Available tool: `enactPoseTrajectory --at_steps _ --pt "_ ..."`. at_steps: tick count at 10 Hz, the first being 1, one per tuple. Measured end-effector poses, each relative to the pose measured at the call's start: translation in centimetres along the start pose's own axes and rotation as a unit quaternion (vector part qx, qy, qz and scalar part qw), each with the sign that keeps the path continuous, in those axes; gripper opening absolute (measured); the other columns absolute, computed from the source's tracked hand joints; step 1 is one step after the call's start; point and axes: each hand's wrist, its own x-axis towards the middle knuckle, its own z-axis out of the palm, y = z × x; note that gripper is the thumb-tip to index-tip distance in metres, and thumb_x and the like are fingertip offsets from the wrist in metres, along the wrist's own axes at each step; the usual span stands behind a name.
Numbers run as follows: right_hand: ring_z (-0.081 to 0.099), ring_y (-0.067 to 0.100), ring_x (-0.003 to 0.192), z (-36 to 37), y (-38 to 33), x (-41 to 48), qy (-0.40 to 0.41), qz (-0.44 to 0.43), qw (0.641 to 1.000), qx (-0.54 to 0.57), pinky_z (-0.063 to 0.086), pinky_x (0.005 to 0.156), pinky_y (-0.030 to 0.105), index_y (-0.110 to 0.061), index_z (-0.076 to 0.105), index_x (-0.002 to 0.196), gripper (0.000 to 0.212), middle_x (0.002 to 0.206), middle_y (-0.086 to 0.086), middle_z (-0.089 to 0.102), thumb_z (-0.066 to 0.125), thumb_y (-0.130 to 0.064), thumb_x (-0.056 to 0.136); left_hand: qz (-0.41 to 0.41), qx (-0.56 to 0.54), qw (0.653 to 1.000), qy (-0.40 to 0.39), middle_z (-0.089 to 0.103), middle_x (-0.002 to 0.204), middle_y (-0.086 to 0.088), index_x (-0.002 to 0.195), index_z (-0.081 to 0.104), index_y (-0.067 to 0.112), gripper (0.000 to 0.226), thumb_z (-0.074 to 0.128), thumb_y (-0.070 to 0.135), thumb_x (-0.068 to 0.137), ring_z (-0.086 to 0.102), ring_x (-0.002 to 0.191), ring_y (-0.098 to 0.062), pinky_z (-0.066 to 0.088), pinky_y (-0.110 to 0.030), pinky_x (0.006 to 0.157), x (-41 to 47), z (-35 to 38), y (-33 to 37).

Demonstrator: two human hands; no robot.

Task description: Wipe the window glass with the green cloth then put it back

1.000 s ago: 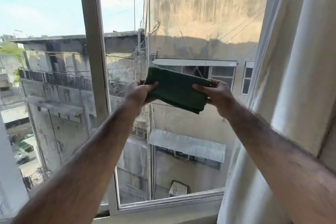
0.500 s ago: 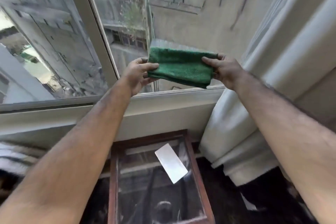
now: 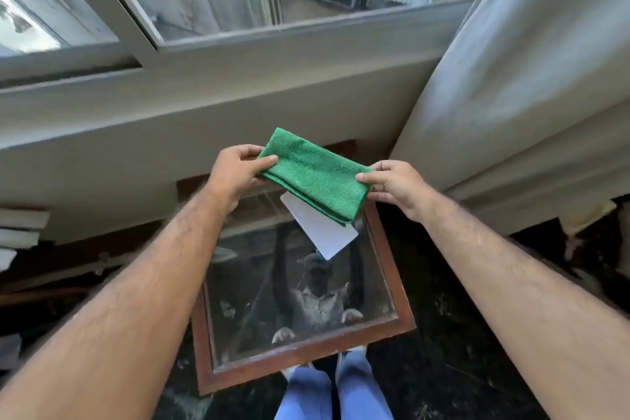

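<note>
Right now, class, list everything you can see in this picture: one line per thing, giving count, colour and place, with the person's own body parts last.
green cloth: one, green, folded, held in the air between both hands above the table
glass-topped table: one, brown wooden frame, on the floor below the window
white card: one, white, on the table glass, partly under the cloth
window: two panes showing, pale grey frame, top of view
curtain: one, off-white, right side
left hand: one, gripping the cloth's left end
right hand: one, gripping the cloth's right end
legs: two, blue trousers, bottom centre
</note>
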Motion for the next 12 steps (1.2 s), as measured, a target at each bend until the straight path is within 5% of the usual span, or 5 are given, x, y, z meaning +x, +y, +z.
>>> enactPoseTrajectory --at_steps 6,8,10,11,12 --pt "0.082 0.021 0.08 5.5 20.3 12.9 0.177 0.086 0.964 -0.178 0.07 0.084 0.04 -0.018 0.063 0.068 0.031 0.095 0.009 0.081 0.089 -0.013 0.086 -0.049 0.264 0.963 0.028 0.077 0.122 -0.013 0.125 0.073 0.008 0.037 0.081 0.008 0.088 0.076 0.106 -0.03 0.062 -0.048 0.099 15.4 4.1 -23.0" --pt "0.067 0.009 0.071 5.9 20.7 13.8 0.203 0.063 0.924 -0.317 0.042 0.051 0.021 -0.02 0.065 0.089 0.028 0.096 -0.002 0.073 0.089 -0.034 0.087 -0.009 0.348 0.937 0.001 0.075 0.127 -0.014 0.131 0.07 0.008 0.041 0.079 0.014 0.091 0.074 0.111 -0.03 0.06 -0.046 0.103 16.1 5.1 -22.9" --pt "0.068 0.021 0.117 6.0 18.5 12.9 0.208 -0.115 0.827 -0.509 0.054 0.082 0.031 -0.016 0.06 0.132 0.052 0.127 0.003 0.068 0.075 -0.049 0.095 0.142 0.531 0.835 -0.019 0.054 0.153 -0.009 0.15 0.051 0.016 0.065 0.073 0.038 0.093 0.047 0.142 -0.029 0.039 -0.05 0.123 12.8 5.1 -20.1" --pt "0.034 0.025 0.163 5.1 15.0 11.7 0.172 -0.209 0.782 -0.562 0.032 0.132 0.042 -0.012 0.045 0.16 0.072 0.169 0.008 0.046 0.061 -0.053 0.103 0.216 0.58 0.785 -0.036 0.045 0.161 -0.008 0.157 0.039 0.015 0.076 0.063 0.053 0.096 0.038 0.149 -0.029 0.035 -0.054 0.124 10.6 4.6 -16.9" --pt "0.015 0.026 0.169 4.0 10.9 9.8 0.148 -0.285 0.722 -0.613 0.018 0.138 0.047 -0.009 0.028 0.169 0.081 0.18 0.01 0.024 0.046 -0.058 0.107 0.281 0.603 0.745 -0.042 0.035 0.168 -0.008 0.16 0.031 0.013 0.083 0.051 0.063 0.097 0.03 0.156 -0.028 0.027 -0.053 0.128 8.2 3.9 -13.7"
